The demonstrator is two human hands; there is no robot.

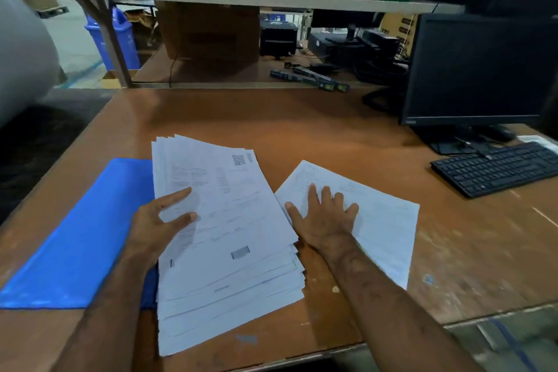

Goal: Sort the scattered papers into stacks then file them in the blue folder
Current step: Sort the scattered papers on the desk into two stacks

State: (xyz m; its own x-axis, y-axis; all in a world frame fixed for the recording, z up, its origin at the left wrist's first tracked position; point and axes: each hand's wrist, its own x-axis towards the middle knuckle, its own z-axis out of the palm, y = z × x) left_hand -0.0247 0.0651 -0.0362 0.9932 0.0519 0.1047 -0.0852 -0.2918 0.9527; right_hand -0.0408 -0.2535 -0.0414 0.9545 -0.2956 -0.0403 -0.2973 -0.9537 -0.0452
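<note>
Sorting step in hand, by the look of it; best done by keeping the left hand (157, 220) steady on the big stack (223, 238), thumb and forefinger spread flat on the top sheet, nothing pinched; sliding each sheet off singly toward the right so the fanned lower edges don't drag along; squaring those edges before filing. Right hand (324, 217) pressed flat, fingers straight and spread, on the loose sheet (380, 229) just right of the stack; holding it down, not gripping. Blue folder (75, 238) lying closed and flat just left of the stack, its right edge tucked under the papers; nothing seen inside it. Keyboard (498, 169) and monitor (480, 69) well right of the stack, on the desk (287, 118).
</note>
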